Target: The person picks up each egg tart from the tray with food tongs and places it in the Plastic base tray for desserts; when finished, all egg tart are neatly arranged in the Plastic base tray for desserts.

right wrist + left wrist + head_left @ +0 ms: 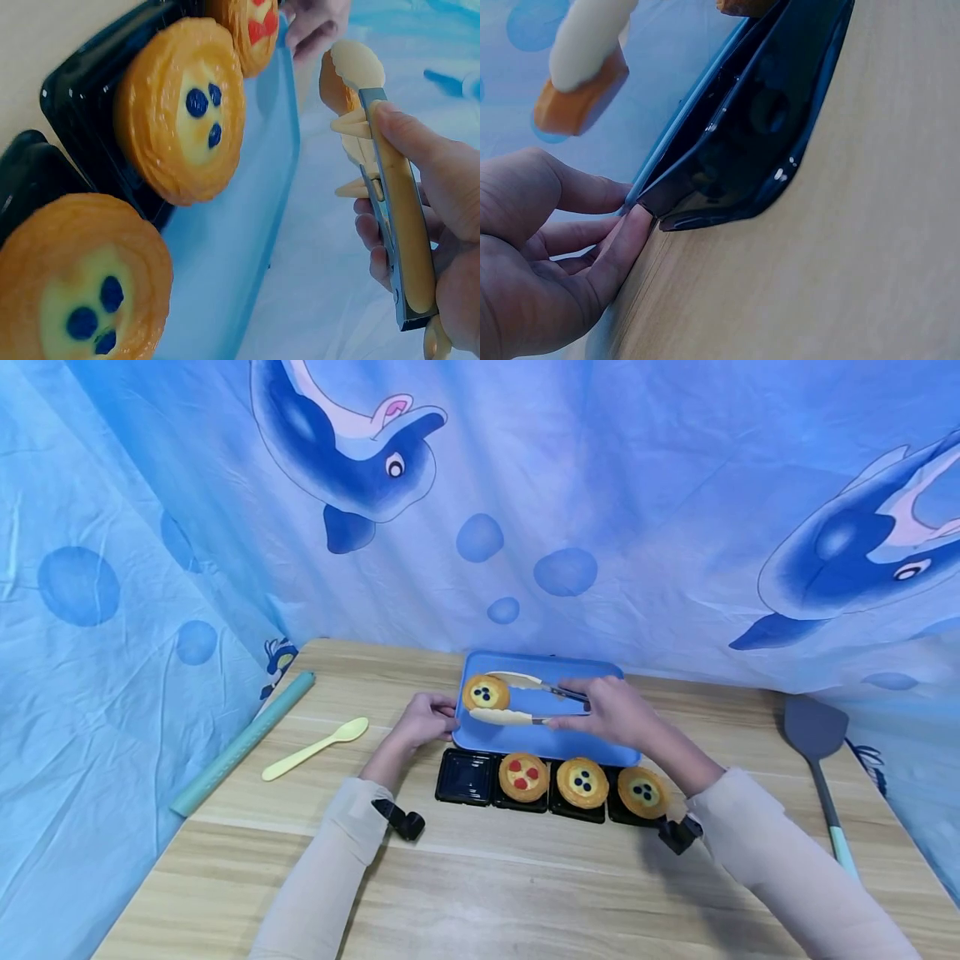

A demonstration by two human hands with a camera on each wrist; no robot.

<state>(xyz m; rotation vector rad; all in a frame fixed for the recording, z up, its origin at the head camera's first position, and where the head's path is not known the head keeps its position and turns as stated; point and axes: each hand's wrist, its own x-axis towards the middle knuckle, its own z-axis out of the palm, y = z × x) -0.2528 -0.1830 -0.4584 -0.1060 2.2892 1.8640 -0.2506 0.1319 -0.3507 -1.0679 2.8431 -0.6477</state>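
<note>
My right hand grips tongs with cream-coloured tips and metal arms. Between the tips is an egg tart topped with blueberries, over the left end of a blue tray. In the left wrist view that tart hangs above the tray. My left hand pinches the tray's left rim between thumb and fingers. Along the near side of the tray stand small black boxes: an empty one at left, then one with a strawberry tart, and two with blueberry tarts.
A pale yellow spoon and a teal rolling-pin-like rod lie to the left. At the right edge lies a grey spatula with a mint handle end. A blue curtain with dolphins hangs behind the wooden table.
</note>
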